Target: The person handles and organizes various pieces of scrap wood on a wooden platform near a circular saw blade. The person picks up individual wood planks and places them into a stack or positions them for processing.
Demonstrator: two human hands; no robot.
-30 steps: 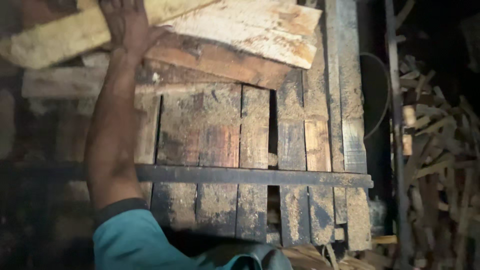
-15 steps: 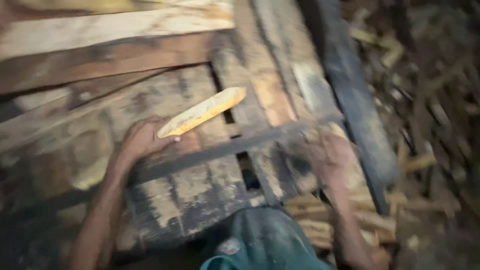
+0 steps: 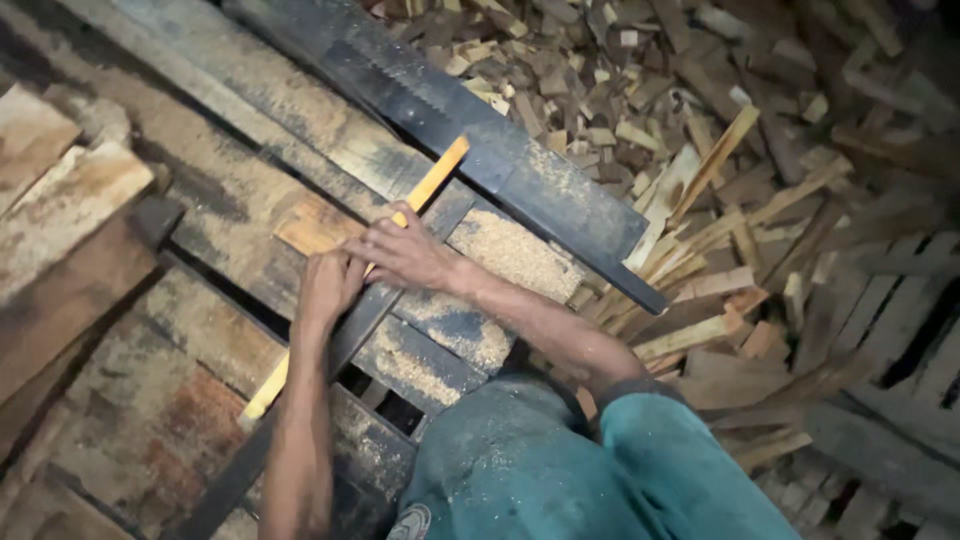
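On workbench, both hands (image 3: pixel 370 265) now on strip (image 3: pixel 432 178)

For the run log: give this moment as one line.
left hand: on wood strip | right hand: on same strip | strip: along dark rail | sawdust: beside | scrap pile: right

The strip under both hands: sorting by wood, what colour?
Pale yellow-orange strip, clearest in the head view.

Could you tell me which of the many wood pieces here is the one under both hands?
It is the long pale yellow strip lying along the dark bar, pressed by the left hand and right hand; the other offcuts lie untouched in the heap.
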